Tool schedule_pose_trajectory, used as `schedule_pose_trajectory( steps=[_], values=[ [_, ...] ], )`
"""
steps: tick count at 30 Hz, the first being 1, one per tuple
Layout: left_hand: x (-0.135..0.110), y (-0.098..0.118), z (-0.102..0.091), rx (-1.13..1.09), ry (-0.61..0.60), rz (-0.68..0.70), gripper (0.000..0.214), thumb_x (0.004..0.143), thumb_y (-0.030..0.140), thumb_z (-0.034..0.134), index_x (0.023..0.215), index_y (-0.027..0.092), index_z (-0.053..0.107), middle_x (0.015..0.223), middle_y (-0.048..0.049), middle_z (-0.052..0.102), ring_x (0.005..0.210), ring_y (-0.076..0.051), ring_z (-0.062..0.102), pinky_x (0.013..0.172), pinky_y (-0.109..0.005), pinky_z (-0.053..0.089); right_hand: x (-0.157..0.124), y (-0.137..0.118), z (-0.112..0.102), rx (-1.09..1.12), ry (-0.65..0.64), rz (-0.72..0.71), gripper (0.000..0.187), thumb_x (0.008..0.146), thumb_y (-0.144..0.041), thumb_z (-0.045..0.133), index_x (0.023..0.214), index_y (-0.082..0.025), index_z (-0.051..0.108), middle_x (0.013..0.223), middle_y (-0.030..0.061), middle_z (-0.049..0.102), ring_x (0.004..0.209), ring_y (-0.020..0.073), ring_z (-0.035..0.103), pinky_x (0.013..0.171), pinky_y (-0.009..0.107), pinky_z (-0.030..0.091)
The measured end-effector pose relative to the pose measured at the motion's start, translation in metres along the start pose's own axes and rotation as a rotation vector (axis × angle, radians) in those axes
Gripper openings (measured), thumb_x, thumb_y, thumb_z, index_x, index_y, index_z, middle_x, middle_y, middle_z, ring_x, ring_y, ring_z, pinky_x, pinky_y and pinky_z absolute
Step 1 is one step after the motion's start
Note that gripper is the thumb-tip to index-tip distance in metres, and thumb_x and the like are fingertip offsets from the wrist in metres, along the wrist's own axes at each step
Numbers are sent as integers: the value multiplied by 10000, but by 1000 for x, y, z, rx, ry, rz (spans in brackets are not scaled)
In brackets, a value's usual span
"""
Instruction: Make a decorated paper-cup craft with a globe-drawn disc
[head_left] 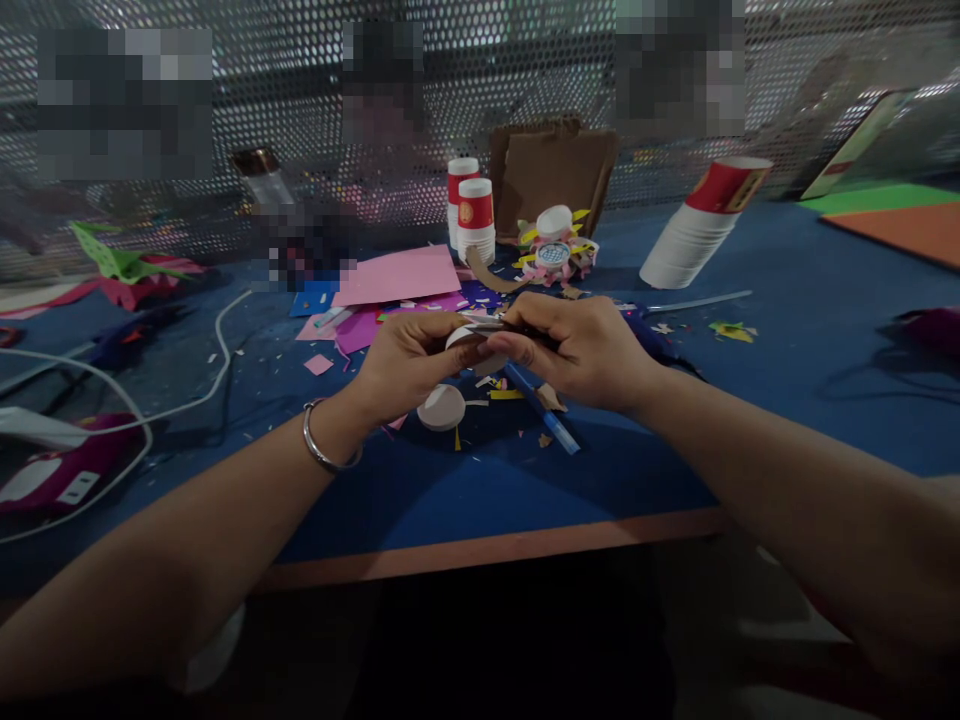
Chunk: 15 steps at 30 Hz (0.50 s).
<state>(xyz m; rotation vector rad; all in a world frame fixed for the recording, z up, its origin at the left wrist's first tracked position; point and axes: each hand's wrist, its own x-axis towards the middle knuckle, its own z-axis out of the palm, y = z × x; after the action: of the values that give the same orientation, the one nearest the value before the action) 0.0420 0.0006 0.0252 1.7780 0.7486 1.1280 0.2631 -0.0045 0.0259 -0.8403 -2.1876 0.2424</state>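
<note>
Both hands meet above the blue table (pixel 525 480). My left hand (pixel 409 360), with a metal bangle on the wrist, pinches a small white paper piece (pixel 459 337). My right hand (pixel 581 350) is closed on the same piece from the right, with a thin metal tool, perhaps scissors, showing between the fingers. A white paper disc (pixel 441 407) lies on the table just below my left hand. A blue pen (pixel 544 410) lies under my right hand among paper scraps.
Pink paper sheets (pixel 397 275), red-and-white paper cups (pixel 472 215), a tipped stack of cups (pixel 705 225), a cup craft with yellow strips (pixel 555 250) and brown cardboard (pixel 551 170) stand behind. White cable (pixel 187 405) loops at left. A perforated metal screen backs the table.
</note>
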Motion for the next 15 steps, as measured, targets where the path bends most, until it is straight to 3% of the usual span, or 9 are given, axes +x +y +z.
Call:
schedule_pose_trajectory(
  steps=[5,10,15],
  values=[
    [0,0,-2,11,-10,13,357,719,459,996,692,172,785,685,2,684,638,-95,510,636,-233,481,0,1,0,-27,-22,5,538,1085,-657,522,803,-204,585,620,-34,479,554,103,389,586,305,280],
    [0,-4,-6,77,-9,30,378,759,419,972,637,162,723,588,42,546,573,-74,413,543,-218,370,1,5,0,-28,-19,10,582,1084,-687,504,822,-183,630,629,-21,507,565,109,440,591,305,291],
    [1,-7,-9,104,-38,12,397,802,470,945,683,159,729,610,39,531,575,-76,423,506,-222,304,2,10,2,10,-10,-1,517,1094,-600,553,803,-179,632,655,-24,529,574,100,437,604,301,304]
  ],
)
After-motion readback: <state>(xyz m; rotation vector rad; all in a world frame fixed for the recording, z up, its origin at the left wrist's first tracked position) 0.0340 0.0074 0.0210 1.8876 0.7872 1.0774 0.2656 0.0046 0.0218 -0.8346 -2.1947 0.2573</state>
